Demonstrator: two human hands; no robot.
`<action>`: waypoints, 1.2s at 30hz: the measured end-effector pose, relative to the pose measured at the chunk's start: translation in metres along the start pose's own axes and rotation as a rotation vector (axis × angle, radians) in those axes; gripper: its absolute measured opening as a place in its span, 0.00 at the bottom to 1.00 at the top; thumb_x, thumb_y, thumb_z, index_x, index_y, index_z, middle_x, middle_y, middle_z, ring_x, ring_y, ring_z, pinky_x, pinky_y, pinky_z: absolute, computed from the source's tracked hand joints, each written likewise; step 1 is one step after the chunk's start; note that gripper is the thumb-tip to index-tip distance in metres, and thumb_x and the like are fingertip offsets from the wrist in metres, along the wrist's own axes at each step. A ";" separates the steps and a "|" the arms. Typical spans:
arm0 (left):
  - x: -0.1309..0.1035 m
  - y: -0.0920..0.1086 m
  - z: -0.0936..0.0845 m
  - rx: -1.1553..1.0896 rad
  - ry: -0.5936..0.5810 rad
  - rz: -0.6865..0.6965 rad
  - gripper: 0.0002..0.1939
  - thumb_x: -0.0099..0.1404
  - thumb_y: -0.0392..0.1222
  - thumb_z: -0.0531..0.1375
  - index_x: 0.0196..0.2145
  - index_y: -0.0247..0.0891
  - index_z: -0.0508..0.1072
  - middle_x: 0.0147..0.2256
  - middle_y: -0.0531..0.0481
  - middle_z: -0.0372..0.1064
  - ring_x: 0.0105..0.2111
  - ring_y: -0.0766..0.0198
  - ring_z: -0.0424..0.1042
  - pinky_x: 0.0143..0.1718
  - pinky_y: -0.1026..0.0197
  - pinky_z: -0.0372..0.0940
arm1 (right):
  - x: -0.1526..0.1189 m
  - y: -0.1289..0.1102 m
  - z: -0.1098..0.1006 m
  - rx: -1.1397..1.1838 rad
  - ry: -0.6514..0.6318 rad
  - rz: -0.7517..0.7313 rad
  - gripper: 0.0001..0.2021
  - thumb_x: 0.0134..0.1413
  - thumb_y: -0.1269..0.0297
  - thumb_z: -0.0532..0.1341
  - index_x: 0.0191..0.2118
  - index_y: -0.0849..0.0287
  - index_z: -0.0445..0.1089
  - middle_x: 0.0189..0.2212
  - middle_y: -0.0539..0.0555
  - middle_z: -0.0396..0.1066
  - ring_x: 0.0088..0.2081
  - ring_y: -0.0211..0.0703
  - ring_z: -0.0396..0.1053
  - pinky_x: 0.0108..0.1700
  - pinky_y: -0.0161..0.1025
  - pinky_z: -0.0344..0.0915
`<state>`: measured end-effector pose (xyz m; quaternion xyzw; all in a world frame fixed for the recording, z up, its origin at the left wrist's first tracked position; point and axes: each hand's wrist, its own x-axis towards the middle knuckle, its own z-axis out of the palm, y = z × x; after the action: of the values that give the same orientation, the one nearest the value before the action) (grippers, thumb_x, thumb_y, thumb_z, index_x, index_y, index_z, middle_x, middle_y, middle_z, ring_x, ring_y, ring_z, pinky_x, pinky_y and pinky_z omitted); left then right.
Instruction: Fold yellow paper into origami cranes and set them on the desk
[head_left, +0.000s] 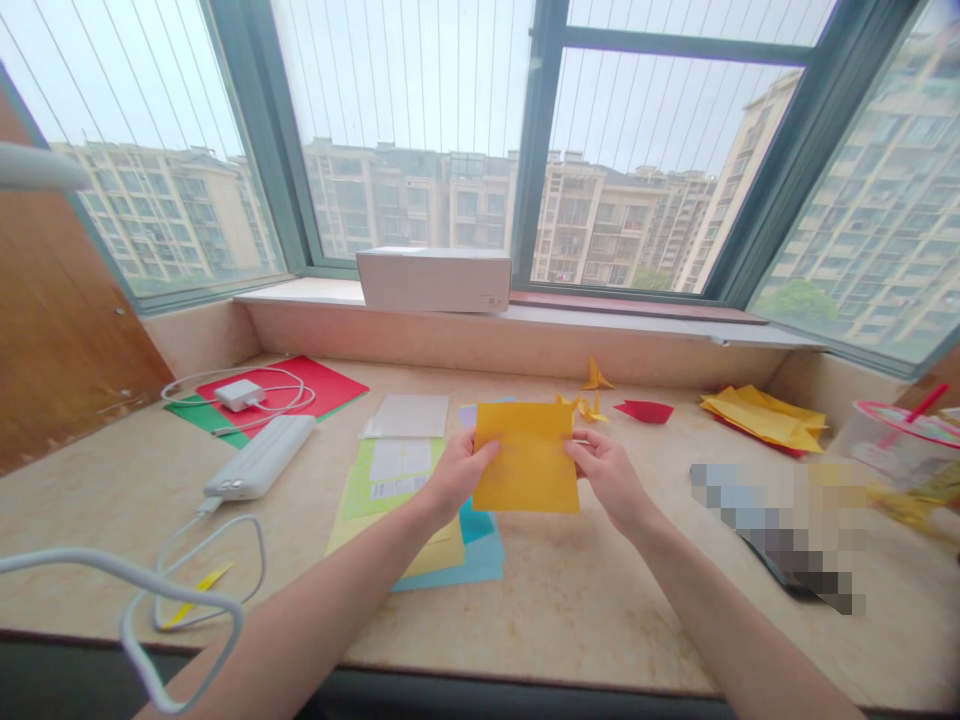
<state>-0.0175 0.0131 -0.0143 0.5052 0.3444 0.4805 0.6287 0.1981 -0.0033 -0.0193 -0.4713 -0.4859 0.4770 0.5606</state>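
Note:
A square sheet of yellow paper (525,470) is held up above the table, nearly flat towards me. My left hand (459,468) grips its left edge, thumb on the near face. At the right edge, my right hand (604,468) pinches the sheet between thumb and fingers. Behind the sheet, partly covered by it, sit small folded yellow paper pieces (595,408). A red folded paper piece (645,411) lies to their right. Under and beside my left forearm are blue paper (480,560), pale yellow paper (442,550) and a green packet with a label (361,470).
On the left, a white power bank (262,458) with a cable and a charger (240,394) lie near red paper (330,385). To the right are stacked yellow sheets (765,415), a pixelated object (780,540) and a clear cup (885,440). A white box (435,280) stands on the sill.

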 end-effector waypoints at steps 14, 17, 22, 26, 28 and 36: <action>-0.004 -0.001 0.006 0.030 -0.104 0.040 0.23 0.58 0.54 0.66 0.44 0.35 0.76 0.39 0.43 0.78 0.37 0.56 0.76 0.37 0.61 0.67 | -0.016 0.002 0.012 -0.480 -0.203 -0.491 0.17 0.60 0.50 0.59 0.51 0.49 0.75 0.65 0.57 0.55 0.59 0.54 0.60 0.61 0.55 0.56; -0.006 -0.003 0.006 0.023 -0.111 0.018 0.26 0.61 0.60 0.61 0.46 0.35 0.75 0.38 0.43 0.77 0.34 0.58 0.75 0.33 0.62 0.66 | -0.018 0.008 0.016 -0.557 -0.231 -0.558 0.18 0.62 0.56 0.59 0.56 0.47 0.70 0.65 0.57 0.52 0.58 0.52 0.60 0.60 0.54 0.59; -0.008 -0.003 0.004 0.008 -0.195 0.001 0.29 0.64 0.63 0.56 0.46 0.34 0.75 0.37 0.42 0.76 0.36 0.57 0.75 0.33 0.62 0.66 | -0.017 0.009 0.017 -0.549 -0.215 -0.573 0.18 0.61 0.61 0.59 0.56 0.51 0.70 0.52 0.59 0.68 0.50 0.50 0.67 0.53 0.49 0.65; -0.008 -0.001 0.007 0.054 -0.190 0.025 0.24 0.59 0.56 0.65 0.43 0.33 0.76 0.36 0.44 0.77 0.34 0.59 0.74 0.36 0.62 0.65 | -0.013 0.007 0.017 -0.389 -0.120 -0.495 0.15 0.60 0.58 0.60 0.51 0.54 0.72 0.43 0.57 0.74 0.42 0.48 0.71 0.46 0.46 0.67; -0.009 -0.001 0.009 0.063 -0.214 0.025 0.23 0.58 0.55 0.66 0.42 0.33 0.77 0.36 0.44 0.77 0.36 0.58 0.74 0.37 0.62 0.65 | -0.010 0.007 0.016 -0.223 -0.086 -0.390 0.18 0.57 0.57 0.63 0.52 0.54 0.70 0.38 0.56 0.75 0.39 0.46 0.72 0.43 0.45 0.68; -0.007 -0.011 0.003 0.234 -0.254 -0.055 0.23 0.59 0.57 0.64 0.37 0.31 0.77 0.31 0.43 0.76 0.31 0.58 0.74 0.29 0.63 0.63 | -0.007 0.006 0.016 0.025 -0.084 -0.186 0.21 0.47 0.55 0.70 0.46 0.56 0.72 0.29 0.50 0.74 0.33 0.42 0.72 0.38 0.40 0.68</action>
<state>-0.0143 0.0054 -0.0243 0.6218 0.3296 0.3520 0.6171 0.1816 -0.0086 -0.0246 -0.3969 -0.5444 0.4484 0.5874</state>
